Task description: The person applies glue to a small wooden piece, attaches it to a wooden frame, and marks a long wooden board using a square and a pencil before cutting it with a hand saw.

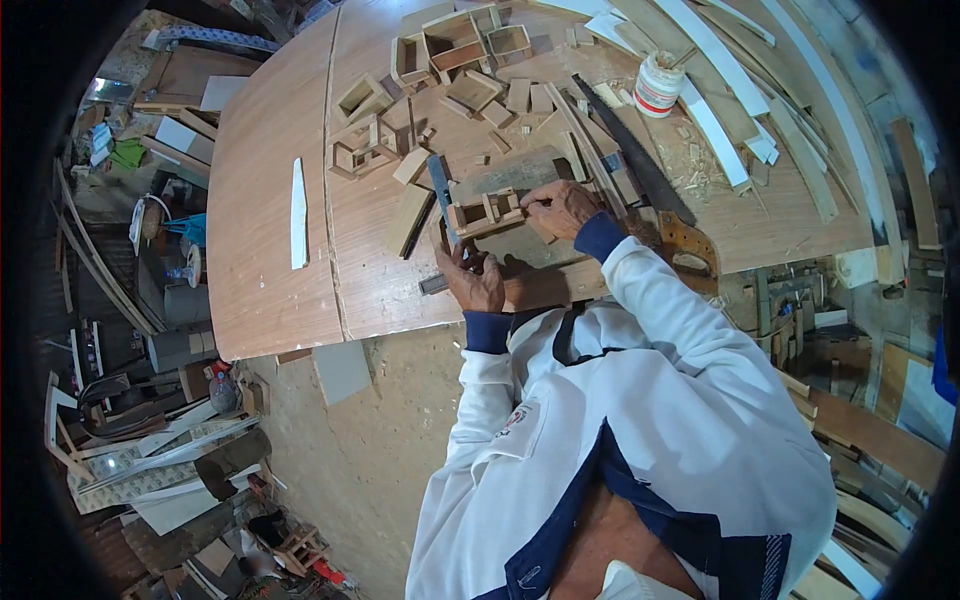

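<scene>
Carefully going rightward, you have at far side of the table [270,215] the open wooden boxes [452,38], joined, showing bare bottoms. Your left hand [472,280] curls beside the blue metal strip [440,185]; its exact grip I cannot tell. Before you lies the small wooden frame [485,213], with crosspieces inside; your right hand [563,209] has fingertips together at its right end. Further right, the white tub [658,88] holds a stick [685,58].

1. A handsaw [640,155] lies on the bench [270,220].
2. Beyond its blade stands an open jar [657,88] with a red-and-white label.
3. A white strip [298,215] lies toward the bench's left.
4. A green cloth [127,153] sits farther left.
</scene>
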### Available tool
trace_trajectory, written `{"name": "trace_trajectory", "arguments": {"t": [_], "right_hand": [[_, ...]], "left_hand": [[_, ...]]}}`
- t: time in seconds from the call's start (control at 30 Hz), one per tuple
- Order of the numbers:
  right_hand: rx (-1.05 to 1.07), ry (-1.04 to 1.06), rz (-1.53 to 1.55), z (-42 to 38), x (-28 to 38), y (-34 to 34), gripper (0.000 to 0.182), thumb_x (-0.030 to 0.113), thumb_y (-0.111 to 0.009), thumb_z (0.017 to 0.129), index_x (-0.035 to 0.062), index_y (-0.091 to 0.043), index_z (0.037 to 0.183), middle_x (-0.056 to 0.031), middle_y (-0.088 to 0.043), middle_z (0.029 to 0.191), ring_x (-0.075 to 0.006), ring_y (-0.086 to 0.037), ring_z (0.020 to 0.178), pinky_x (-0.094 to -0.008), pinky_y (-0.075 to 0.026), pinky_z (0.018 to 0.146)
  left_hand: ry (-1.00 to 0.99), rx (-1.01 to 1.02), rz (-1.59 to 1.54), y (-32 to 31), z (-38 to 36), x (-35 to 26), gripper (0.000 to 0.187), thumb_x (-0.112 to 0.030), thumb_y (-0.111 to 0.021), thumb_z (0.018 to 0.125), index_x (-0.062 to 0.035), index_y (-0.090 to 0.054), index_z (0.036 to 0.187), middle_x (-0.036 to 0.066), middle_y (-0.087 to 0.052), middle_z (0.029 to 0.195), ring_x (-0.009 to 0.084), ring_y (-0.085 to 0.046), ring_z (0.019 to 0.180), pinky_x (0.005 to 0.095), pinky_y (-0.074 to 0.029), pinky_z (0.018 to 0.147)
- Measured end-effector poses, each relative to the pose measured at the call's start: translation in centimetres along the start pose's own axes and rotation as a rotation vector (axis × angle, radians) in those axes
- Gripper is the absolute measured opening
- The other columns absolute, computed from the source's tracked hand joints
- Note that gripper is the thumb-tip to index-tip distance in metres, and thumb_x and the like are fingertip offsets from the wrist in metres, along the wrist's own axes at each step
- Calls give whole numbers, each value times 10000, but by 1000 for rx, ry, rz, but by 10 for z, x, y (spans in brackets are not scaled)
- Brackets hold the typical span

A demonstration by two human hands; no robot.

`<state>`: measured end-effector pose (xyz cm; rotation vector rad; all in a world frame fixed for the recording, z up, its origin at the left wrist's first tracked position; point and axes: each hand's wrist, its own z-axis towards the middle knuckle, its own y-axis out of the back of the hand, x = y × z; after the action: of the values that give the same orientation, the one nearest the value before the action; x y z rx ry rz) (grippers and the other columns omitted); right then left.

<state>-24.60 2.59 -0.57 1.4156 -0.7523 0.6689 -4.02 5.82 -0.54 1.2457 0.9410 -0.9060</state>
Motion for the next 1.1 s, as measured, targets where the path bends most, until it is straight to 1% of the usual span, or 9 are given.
{"name": "trace_trajectory", "arguments": {"t": [0.17,0.27,0.37,0.43,0.57,0.63,0.73,0.93,1.1], "right_hand": [[-53,-13,7,-1,0,0,286,303,-586,765,129,-719,949,-149,-694,878,-313,-676,761,-376,-546,729],[-78,-8,46,0,8,4,273,294,-564,784,110,-712,918,-150,-694,871,-322,-671,766,-385,-545,725],[-65,40,-65,9,7,-1,289,316,-543,801,80,-702,854,-161,-689,854,-339,-663,751,-399,-541,713],[-6,50,-318,22,-4,-14,343,370,-542,797,60,-688,794,-182,-678,826,-351,-653,730,-408,-534,690],[21,-4,-280,25,-3,-16,374,406,-557,778,57,-691,784,-202,-665,804,-356,-648,724,-412,-527,679],[5,-70,-127,20,6,-8,389,420,-563,766,56,-694,801,-216,-658,794,-357,-646,725,-419,-520,675],[-26,-123,-74,17,17,-3,395,426,-560,763,60,-700,813,-211,-660,796,-357,-647,735,-423,-517,683],[-96,-155,-104,12,28,-3,404,427,-555,764,52,-695,815,-194,-663,790,-356,-646,716,-419,-514,670],[-79,-153,-66,12,29,0,380,414,-549,766,65,-693,806,-188,-661,757,-356,-644,678,-417,-513,639]], "left_hand": [[26,19,-54,0,0,-7,803,13,-656,757,65,-171,1394,238,-525,1232,227,-602,917,306,-518,765],[39,3,-105,-1,-1,-8,798,15,-654,759,70,-170,1391,231,-534,1221,227,-601,915,300,-516,760],[51,7,-54,0,-1,-10,799,19,-653,759,69,-169,1392,230,-541,1210,230,-598,919,300,-513,765],[25,0,-113,-1,-2,-7,800,6,-657,759,70,-172,1391,231,-543,1207,233,-598,917,302,-511,767],[0,4,-68,1,0,-4,799,-11,-657,760,72,-173,1391,236,-538,1215,234,-599,913,306,-511,767],[-2,7,-71,0,0,-4,794,-23,-657,760,73,-181,1388,234,-538,1218,228,-599,905,308,-512,762],[13,-7,-91,-1,-1,-7,786,-16,-652,761,71,-184,1387,232,-541,1214,224,-597,901,306,-513,752],[-18,-18,-36,-1,-1,-2,771,-6,-641,768,69,-185,1386,227,-546,1204,223,-597,893,306,-513,747],[-22,-16,-49,0,-1,-1,782,-5,-647,760,69,-184,1386,231,-541,1208,228,-596,901,310,-510,760]]}}
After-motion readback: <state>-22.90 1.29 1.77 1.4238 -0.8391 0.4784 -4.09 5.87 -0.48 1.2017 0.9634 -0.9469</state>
